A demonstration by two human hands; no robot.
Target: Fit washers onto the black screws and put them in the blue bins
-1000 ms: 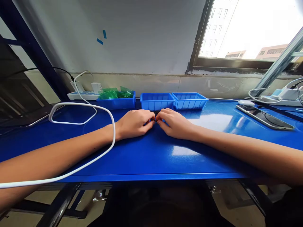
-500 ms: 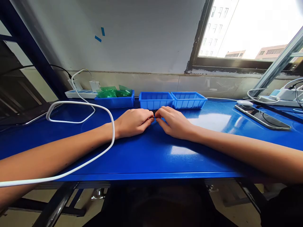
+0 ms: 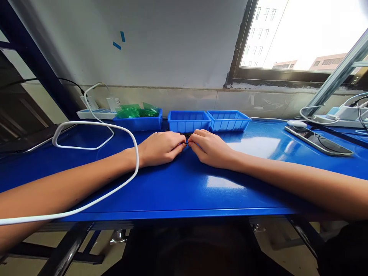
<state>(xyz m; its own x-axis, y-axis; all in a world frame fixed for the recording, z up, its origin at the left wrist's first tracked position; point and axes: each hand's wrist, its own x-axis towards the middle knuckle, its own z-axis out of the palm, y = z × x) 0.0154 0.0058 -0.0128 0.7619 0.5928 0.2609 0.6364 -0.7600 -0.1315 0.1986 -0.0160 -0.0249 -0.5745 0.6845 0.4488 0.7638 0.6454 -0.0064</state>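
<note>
currently pinching 1 small dark part [image 3: 186, 137] between left hand [image 3: 161, 147] and right hand [image 3: 211, 147] on tabletop [image 3: 184, 188]; 2 trays [image 3: 189, 120] unfilled.

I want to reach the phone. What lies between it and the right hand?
Head view: bare blue table between the right hand and the phone.

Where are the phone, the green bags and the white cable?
phone [image 3: 319, 141], head view, middle of its screen.
green bags [image 3: 135, 111], head view, top of the pile.
white cable [image 3: 137, 161], head view, bend over the wrist.
</note>
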